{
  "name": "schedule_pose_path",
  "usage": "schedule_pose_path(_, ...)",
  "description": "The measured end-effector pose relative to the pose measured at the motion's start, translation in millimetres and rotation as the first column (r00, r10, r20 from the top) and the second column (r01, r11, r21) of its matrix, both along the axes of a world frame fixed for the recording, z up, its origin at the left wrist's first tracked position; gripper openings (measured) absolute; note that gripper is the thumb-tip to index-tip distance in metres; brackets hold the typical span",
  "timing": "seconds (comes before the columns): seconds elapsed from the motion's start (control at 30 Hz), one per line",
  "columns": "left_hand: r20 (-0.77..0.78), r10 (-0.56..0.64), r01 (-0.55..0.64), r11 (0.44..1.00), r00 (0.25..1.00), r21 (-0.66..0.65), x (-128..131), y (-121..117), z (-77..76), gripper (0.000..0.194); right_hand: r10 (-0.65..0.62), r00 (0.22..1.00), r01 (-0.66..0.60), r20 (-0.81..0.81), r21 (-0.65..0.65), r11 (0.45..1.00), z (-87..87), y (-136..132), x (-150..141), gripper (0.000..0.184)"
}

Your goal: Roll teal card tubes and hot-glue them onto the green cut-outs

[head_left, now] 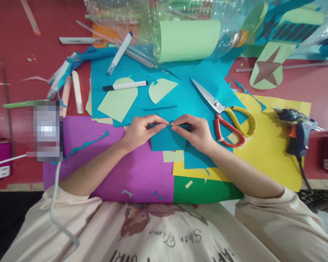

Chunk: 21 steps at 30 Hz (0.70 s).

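My left hand (142, 131) and my right hand (194, 131) meet at the middle, fingertips nearly touching. Both pinch the upper edge of a small blue sheet of paper (166, 142); whether that edge is folded is hard to see. Just beyond the fingers lies a thin blue paper strip (160, 107) on a larger blue sheet (180, 91). To the right of my right hand rest scissors (218, 105) with one red and one yellow handle, blades slightly apart. A black-and-white marker (125, 86) lies across a light green paper cutout (120, 102).
A glue gun (299, 131) lies at the right on yellow paper (268, 156). Clear plastic bottles, one wrapped in light green paper (190, 40), line the back. A phone-like device (47, 131) with a cable sits left, near purple paper (142, 174). Several markers and paper scraps are scattered about.
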<state>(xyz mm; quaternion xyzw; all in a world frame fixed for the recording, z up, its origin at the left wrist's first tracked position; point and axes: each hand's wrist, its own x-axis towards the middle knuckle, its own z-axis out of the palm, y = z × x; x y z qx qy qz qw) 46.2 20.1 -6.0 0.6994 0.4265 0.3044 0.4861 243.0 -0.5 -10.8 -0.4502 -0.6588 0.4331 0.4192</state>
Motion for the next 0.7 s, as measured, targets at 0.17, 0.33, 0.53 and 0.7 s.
schedule_pose_path(0.17,-0.023,0.064,-0.064,0.998,0.998,0.030,0.6,-0.6,1.3,0.025,-0.033,0.999,0.030,-0.034,-0.088,0.996,-2.5,2.2,0.0,0.028)
schedule_pose_path(0.33,-0.031,0.113,-0.111,0.992,0.993,0.062,1.3,-1.1,2.5,0.026,-0.079,0.997,0.078,-0.003,-0.143,0.987,-1.7,3.8,-0.2,0.032)
schedule_pose_path(0.53,-0.037,0.115,-0.111,0.989,0.993,0.100,1.3,-2.5,1.7,0.024,-0.064,0.998,0.059,-0.027,-0.167,0.984,0.3,4.3,1.1,0.025)
schedule_pose_path(0.7,-0.060,0.108,-0.100,0.988,0.992,0.116,1.1,-2.6,2.4,0.023,-0.061,0.997,0.053,-0.049,-0.158,0.986,-1.6,4.4,1.1,0.023)
